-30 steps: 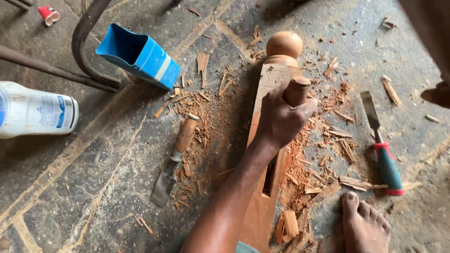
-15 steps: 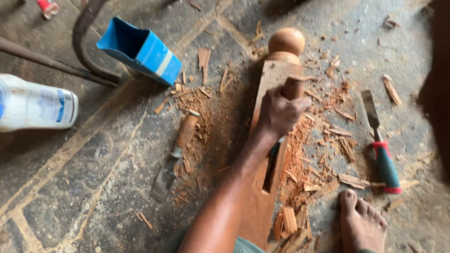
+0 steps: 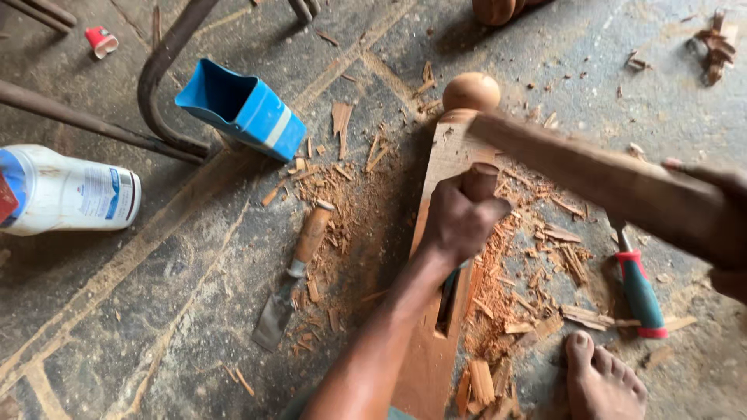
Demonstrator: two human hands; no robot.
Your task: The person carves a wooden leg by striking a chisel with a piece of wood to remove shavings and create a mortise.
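The fingers of the left hand are wrapped tight round a chisel handle, which stands upright on the plank. The blade end is hidden under the fist, beside a dark slot cut in the plank. The right hand comes in from the right edge, closed round a wooden club that is blurred and reaches slantwise toward the top of the handle; whether it touches is not clear.

Nearest the camera, a bare foot rests on the floor just right of the plank's near end, among chips and red sawdust. A red-and-green chisel lies beyond the foot, under the right arm. Left of the plank lies a second chisel with a wooden handle and a broad flat blade, clear of both hands.

Farther off, the plank ends in a turned knob. A white plastic bottle lies on its side at the left edge, and a blue carton with its top open lies against a bent metal bar. A small red cap sits near the top left corner.
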